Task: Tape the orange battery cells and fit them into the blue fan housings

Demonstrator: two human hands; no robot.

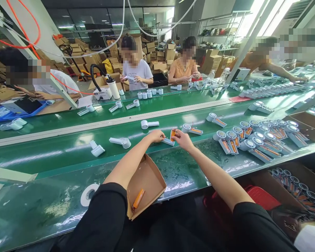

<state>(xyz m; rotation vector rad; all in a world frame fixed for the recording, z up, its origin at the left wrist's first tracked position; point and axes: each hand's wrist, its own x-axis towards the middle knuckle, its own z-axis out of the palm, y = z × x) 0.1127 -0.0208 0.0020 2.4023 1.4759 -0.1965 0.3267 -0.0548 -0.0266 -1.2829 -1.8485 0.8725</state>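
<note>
My right hand [183, 138] pinches an orange battery [172, 134] upright over a pale grey handle casing [168, 141]. Beside the casing's left end, the fingers of my left hand [157, 135] are pressed together; what they grip is too small to make out. The casing lies at the near edge of the green conveyor belt [94, 129]. To the right of my hands rests a round-headed device [191, 128] with an orange battery in its handle. Below my left forearm, a cardboard box [149, 178] holds another orange battery [138, 198].
Several round-headed devices [257, 140] with batteries cluster at the right. White housings [120, 141] lie on the belt at left. A white tape roll [89, 194] sits on the near ledge. Co-workers [138, 71] work across the belt. A red stool [262, 196] stands below right.
</note>
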